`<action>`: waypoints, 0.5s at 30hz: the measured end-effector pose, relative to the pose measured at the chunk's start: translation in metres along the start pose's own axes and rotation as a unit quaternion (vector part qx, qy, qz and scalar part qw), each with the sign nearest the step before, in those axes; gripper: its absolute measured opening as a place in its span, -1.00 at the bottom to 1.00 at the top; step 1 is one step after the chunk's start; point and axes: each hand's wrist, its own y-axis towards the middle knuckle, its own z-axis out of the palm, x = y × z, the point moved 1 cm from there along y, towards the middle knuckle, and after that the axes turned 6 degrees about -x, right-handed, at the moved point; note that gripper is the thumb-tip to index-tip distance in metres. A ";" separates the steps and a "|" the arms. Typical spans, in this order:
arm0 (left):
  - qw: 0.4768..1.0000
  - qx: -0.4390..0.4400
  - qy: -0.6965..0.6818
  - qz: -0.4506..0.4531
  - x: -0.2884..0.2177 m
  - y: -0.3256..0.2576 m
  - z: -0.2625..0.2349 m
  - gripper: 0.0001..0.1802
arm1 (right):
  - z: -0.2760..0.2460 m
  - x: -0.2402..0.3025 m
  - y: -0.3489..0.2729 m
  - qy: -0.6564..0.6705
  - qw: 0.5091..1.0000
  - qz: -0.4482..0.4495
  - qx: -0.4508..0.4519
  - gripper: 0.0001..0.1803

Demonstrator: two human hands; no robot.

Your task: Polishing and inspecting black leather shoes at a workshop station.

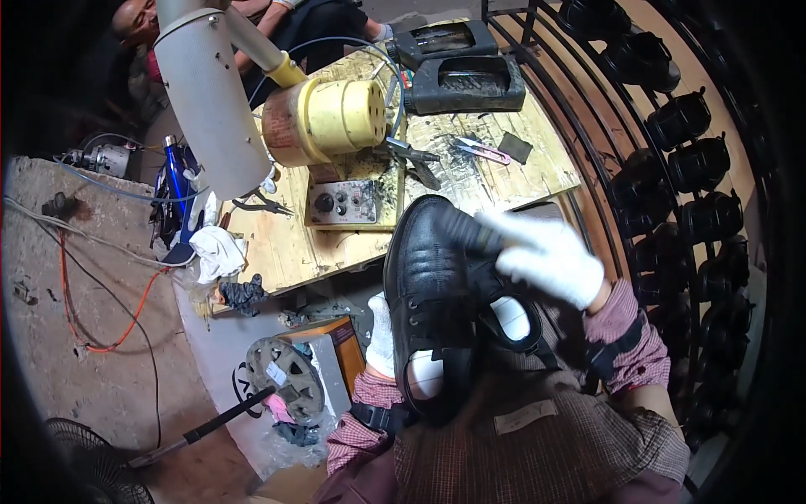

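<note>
A black leather lace-up shoe stands toe-up in front of me, its pale insole showing at the opening. My left hand, in a white glove, grips it from the left side; most of the fingers are hidden behind it. My right hand, also white-gloved, is closed on a dark brush smeared by motion, so its exact shape is hard to tell. The brush lies over the right side of the toe. A second black shoe rests on my lap, partly behind the first.
On the wooden workbench are a control box, pliers, a pink-handled cutter and black trays. A yellow lamp head hangs above. Racks of black shoes stand right; a fan lower left. Another person sits opposite.
</note>
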 end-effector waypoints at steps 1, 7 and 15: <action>0.999 -0.029 0.032 0.010 0.002 -0.003 0.006 0.11 | 0.007 0.005 -0.003 -0.146 0.981 -0.121 0.038 -0.31; 0.994 0.096 0.038 0.035 -0.009 0.000 0.003 -0.05 | 0.010 0.021 -0.001 -0.214 0.967 -0.138 -0.006 -0.41; 0.993 0.118 -0.033 -0.001 0.004 -0.005 -0.041 0.12 | 0.020 0.020 0.004 -0.196 0.956 -0.220 0.019 -0.42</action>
